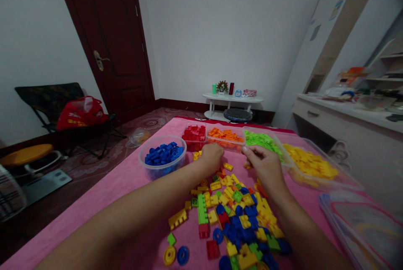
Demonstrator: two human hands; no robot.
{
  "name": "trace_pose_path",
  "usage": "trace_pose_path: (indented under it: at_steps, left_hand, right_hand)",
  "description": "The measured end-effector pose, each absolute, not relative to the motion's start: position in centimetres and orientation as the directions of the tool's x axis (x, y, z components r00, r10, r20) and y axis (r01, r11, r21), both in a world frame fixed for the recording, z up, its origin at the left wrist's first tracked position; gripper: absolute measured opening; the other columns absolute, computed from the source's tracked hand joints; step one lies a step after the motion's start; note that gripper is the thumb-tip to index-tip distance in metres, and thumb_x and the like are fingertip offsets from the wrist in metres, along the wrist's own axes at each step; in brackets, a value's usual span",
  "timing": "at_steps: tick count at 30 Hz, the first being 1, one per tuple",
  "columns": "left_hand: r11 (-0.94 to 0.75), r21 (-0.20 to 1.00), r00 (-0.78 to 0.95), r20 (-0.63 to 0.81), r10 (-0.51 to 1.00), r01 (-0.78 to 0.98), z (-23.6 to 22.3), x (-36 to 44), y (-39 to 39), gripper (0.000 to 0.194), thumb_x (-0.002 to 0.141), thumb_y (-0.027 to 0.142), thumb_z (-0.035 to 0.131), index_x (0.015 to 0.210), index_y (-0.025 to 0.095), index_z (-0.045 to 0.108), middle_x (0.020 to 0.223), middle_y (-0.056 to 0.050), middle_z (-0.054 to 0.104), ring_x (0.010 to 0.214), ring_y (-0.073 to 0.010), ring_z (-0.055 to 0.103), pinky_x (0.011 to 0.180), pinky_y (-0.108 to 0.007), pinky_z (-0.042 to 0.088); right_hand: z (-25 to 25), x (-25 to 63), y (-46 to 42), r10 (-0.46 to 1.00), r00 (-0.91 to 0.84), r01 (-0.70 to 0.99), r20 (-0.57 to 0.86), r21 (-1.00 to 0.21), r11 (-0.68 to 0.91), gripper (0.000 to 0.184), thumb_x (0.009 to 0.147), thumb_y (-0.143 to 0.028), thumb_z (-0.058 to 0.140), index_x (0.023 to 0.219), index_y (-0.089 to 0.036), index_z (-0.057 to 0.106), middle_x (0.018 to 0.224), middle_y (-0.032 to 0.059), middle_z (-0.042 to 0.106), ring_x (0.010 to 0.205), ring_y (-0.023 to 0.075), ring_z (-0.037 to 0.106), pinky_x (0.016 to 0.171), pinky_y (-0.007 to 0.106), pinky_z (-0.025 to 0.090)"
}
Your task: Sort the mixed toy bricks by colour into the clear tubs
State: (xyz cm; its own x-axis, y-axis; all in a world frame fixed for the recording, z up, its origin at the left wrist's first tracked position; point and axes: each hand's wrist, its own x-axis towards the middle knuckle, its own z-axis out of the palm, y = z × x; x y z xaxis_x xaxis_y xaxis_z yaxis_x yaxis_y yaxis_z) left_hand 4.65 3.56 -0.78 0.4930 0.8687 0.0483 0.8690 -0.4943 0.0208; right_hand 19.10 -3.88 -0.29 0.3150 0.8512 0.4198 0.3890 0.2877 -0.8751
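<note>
A loose pile of toy building blocks [233, 215] in yellow, blue, green, red and orange covers the middle of the pink tablecloth [132, 207]. At the pile's far edge, my left hand [213, 156] is closed, knuckles up, in front of the orange-block box; its fingertips are hidden. My right hand [266, 165] is curled, thumb and fingers together, in front of the green-block box; what it pinches, if anything, is too hidden to name. A small orange-yellow piece [247, 165] shows just below its fingers. A yellow block [228, 166] lies between the hands.
Clear containers hold sorted blocks: a round tub [148, 169] of blue, then boxes of red [193, 135], orange [226, 135], green [264, 140] and yellow [310, 165]. Plastic lids or bags [362, 228] lie at right. A folding chair [47, 106] stands left of the table.
</note>
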Motion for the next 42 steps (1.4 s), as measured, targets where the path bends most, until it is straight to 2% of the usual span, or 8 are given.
trace_pose_path:
  at_steps: [7,12,20,27,32,35,37,42]
  left_hand:
    - [-0.554,-0.042,0.549,0.211,0.809,0.832,1.9,3.7,2.9,0.024,0.08,0.017,0.053,0.097,0.017,0.07,0.101,-0.012,0.067,0.097,-0.0245,0.063,0.083,-0.034,0.05]
    - [-0.44,-0.019,0.42,0.343,0.84,0.898,5.3,1.2,6.7,0.029,0.081,0.015,0.049,0.099,0.022,0.071,0.103,-0.01,0.068,0.1,-0.0243,0.062,0.085,-0.034,0.048]
    - [-0.414,0.028,0.384,0.323,0.865,0.91,6.3,-0.9,9.0,0.03,0.075,0.015,0.054,0.096,0.023,0.073,0.101,-0.008,0.071,0.096,-0.0215,0.064,0.082,-0.028,0.048]
    - [-0.67,0.36,0.619,0.263,0.74,0.649,2.9,1.7,2.3,0.025,0.077,0.024,0.057,0.094,0.02,0.074,0.093,-0.005,0.073,0.079,-0.0162,0.064,0.07,-0.024,0.048]
    - [-0.679,0.512,0.714,0.168,0.68,0.526,-1.2,1.8,0.0,0.025,0.074,0.021,0.058,0.093,0.018,0.074,0.085,-0.004,0.073,0.071,-0.0145,0.062,0.062,-0.022,0.045]
    - [-0.647,0.554,0.716,0.127,0.687,0.523,-2.9,1.4,-0.2,0.031,0.07,0.018,0.06,0.098,0.018,0.073,0.082,-0.003,0.072,0.067,-0.0136,0.061,0.059,-0.021,0.043]
    - [-0.658,0.553,0.708,0.163,0.687,0.511,-3.7,1.1,-0.1,0.035,0.068,0.018,0.062,0.102,0.016,0.071,0.084,-0.003,0.071,0.068,-0.0135,0.059,0.061,-0.021,0.043]
    - [-0.683,0.534,0.729,0.167,0.663,0.498,-3.2,0.6,-0.1,0.034,0.071,0.021,0.062,0.104,0.017,0.07,0.086,-0.004,0.07,0.072,-0.014,0.06,0.064,-0.022,0.044]
  right_hand:
    - [0.2,20.0,-3.9,0.84,0.345,0.381,0.418,-0.88,0.282,0.029,0.074,-0.043,0.063,0.075,-0.014,0.066,0.052,-0.0014,0.055,0.046,0.0111,0.049,0.043,0.021,0.038]
    - [1.5,20.7,-4.3,0.792,0.429,0.407,0.434,-0.876,0.259,0.027,0.07,-0.04,0.065,0.068,-0.014,0.066,0.048,-0.0014,0.053,0.044,0.0103,0.047,0.041,0.02,0.036]
    - [1.8,21.5,-4.3,0.778,0.437,0.422,0.451,-0.867,0.265,0.029,0.068,-0.042,0.066,0.069,-0.013,0.067,0.05,-0.0001,0.056,0.044,0.0112,0.05,0.042,0.021,0.037]
    - [1.9,21.8,-4.2,0.809,0.383,0.449,0.446,-0.855,0.259,0.03,0.068,-0.043,0.065,0.069,-0.013,0.066,0.05,-0.0003,0.055,0.044,0.0106,0.048,0.043,0.021,0.036]
    - [2.6,21.6,-4.8,0.946,0.109,0.601,0.306,-0.778,0.182,0.024,0.071,-0.036,0.06,0.067,-0.014,0.066,0.057,0.002,0.06,0.051,0.0124,0.053,0.047,0.022,0.039]
    - [3.0,21.2,-5.9,0.982,-0.171,0.751,0.075,-0.635,0.179,0.016,0.064,-0.025,0.066,0.077,-0.016,0.07,0.069,0.0019,0.066,0.061,0.0137,0.057,0.054,0.022,0.042]
    - [3.0,20.7,-6.6,0.949,-0.296,0.824,-0.106,-0.531,0.198,0.028,0.056,-0.022,0.074,0.084,-0.018,0.071,0.075,0.0002,0.067,0.064,0.0141,0.058,0.055,0.022,0.041]
    - [1.9,19.3,-6.8,0.936,-0.285,0.923,-0.206,-0.321,0.211,0.037,0.05,-0.02,0.079,0.086,-0.023,0.07,0.07,-0.0032,0.064,0.061,0.0123,0.055,0.051,0.021,0.034]
